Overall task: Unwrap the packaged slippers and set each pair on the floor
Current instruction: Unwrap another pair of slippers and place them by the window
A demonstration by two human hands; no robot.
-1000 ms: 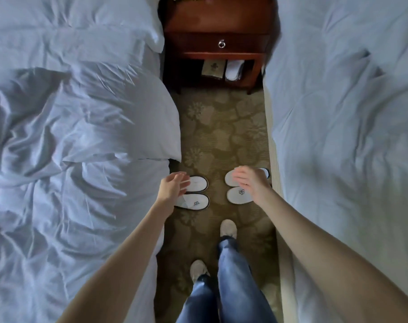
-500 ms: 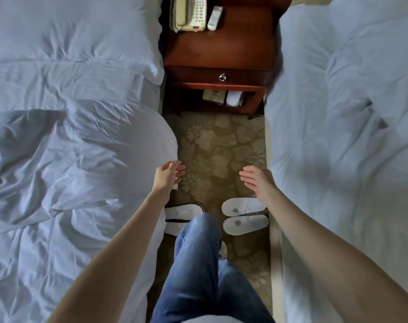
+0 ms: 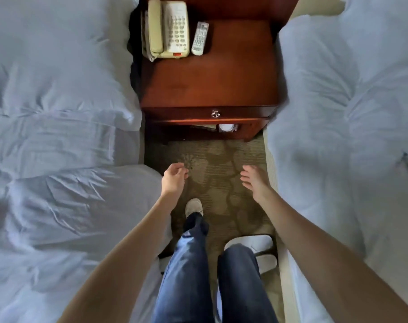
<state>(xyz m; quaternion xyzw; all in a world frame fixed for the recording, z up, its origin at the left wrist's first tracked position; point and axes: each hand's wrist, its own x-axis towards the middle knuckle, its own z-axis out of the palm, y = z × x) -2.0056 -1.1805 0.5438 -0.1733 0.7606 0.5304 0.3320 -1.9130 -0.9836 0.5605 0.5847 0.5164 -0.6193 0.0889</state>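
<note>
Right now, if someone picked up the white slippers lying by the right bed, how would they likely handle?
The white slippers look thin and flat, so probably light and floppy. Lying flat on the carpet, they should slide rather than roll.

The slippers (image 3: 249,242) are white. The carpet (image 3: 219,164) is olive-brown with a paler leaf or flower pattern. Both beds (image 3: 58,89) wear plain white linen with a bluish cast. The nightstand (image 3: 210,78) is reddish-brown wood with a silver ring pull (image 3: 215,114). The phone (image 3: 168,29) is cream with a small red patch; the remote (image 3: 200,38) is light grey. The jeans (image 3: 186,271) are dark blue, the shoe (image 3: 193,206) off-white.
</note>
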